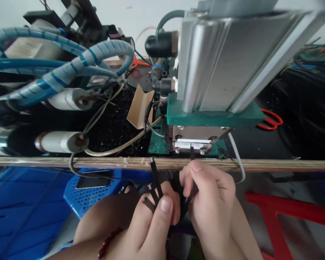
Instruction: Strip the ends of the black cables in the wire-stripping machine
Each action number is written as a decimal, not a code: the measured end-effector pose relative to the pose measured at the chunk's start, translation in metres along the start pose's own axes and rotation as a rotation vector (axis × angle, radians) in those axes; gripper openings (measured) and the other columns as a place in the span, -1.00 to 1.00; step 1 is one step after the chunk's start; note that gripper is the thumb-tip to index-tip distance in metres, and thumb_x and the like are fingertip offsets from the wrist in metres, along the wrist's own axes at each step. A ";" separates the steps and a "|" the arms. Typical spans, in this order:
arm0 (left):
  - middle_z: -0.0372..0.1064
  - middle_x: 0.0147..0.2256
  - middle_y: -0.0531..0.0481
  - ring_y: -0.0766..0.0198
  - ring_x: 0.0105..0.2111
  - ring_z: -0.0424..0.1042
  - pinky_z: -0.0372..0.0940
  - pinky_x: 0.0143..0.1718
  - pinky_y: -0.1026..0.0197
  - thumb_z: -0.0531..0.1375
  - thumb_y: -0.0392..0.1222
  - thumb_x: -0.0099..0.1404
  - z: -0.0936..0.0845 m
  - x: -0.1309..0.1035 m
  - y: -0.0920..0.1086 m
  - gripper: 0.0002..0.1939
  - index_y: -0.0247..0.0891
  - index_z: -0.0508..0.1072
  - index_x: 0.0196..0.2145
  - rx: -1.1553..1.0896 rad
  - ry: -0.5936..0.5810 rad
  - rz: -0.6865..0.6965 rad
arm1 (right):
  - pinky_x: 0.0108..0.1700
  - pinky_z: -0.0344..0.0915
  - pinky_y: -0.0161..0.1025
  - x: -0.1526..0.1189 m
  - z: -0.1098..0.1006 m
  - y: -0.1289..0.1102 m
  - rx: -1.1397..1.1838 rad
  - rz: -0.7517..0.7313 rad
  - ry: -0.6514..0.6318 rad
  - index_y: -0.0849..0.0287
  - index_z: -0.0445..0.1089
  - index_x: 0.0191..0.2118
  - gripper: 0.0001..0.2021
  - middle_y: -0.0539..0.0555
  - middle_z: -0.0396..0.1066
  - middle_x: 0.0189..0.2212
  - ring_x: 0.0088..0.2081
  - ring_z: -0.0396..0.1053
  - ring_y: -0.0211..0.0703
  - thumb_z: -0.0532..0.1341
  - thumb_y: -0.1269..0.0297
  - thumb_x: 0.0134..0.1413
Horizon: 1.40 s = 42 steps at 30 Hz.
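Several black cables (156, 177) fan out from my left hand (157, 216), pinched between thumb and fingers. Small red, white and green wire ends show at their tips. My right hand (209, 191) is closed on a single black cable (192, 154), whose coloured tip points into the slot of a small press (193, 135). White strips line the upper and lower edges of that slot. Whether the tip touches the lower strip I cannot tell. Above the slot sit a green plate (213, 115) and a large silver cylinder (213, 65).
The bench's wooden edge (97, 161) runs across in front. Blue spiral-wrapped hoses (78, 63) and white cylinders (61, 141) crowd the left. A folded cardboard piece (140, 106) lies beside the press, red-handled scissors (271, 121) to its right. Below are a blue stool (83, 195) and a red stool (292, 213).
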<state>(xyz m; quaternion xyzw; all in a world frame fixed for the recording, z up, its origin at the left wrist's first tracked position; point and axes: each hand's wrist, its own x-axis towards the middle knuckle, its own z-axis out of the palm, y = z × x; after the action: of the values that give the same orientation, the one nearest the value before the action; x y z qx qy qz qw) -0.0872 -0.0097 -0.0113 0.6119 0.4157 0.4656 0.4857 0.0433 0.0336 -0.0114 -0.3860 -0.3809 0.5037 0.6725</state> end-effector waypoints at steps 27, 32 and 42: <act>0.23 -0.31 0.07 0.27 -0.27 0.24 0.25 -0.15 0.26 -0.08 0.10 0.73 0.007 0.010 0.005 -0.56 -0.11 0.35 -0.26 -0.271 -0.037 -0.157 | -0.60 0.16 -0.28 0.008 0.015 -0.011 0.062 0.280 0.047 0.06 0.23 -0.67 -0.45 -0.09 0.15 -0.76 -0.70 0.19 -0.26 0.20 0.12 0.40; 0.27 -0.28 0.06 0.26 -0.25 0.28 0.26 -0.13 0.25 -0.07 0.04 0.73 0.006 0.010 0.003 -0.60 -0.10 0.37 -0.24 -0.258 -0.027 -0.147 | -0.60 0.14 -0.26 0.007 0.016 -0.011 0.076 0.292 0.054 0.05 0.24 -0.66 -0.45 -0.10 0.14 -0.76 -0.72 0.16 -0.26 0.19 0.10 0.42; 0.29 -0.35 0.03 0.24 -0.30 0.29 0.28 -0.17 0.20 -0.01 0.16 0.69 0.011 0.016 0.005 -0.52 -0.14 0.35 -0.33 -0.266 0.018 -0.191 | -0.61 0.15 -0.26 0.007 0.016 -0.008 0.079 0.288 0.085 0.05 0.25 -0.67 -0.47 -0.09 0.17 -0.77 -0.71 0.20 -0.24 0.23 0.10 0.38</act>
<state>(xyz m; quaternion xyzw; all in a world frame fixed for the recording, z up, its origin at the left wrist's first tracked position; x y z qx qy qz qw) -0.0731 0.0020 -0.0045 0.4957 0.4108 0.4737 0.6009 0.0334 0.0406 0.0036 -0.4308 -0.2724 0.5927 0.6236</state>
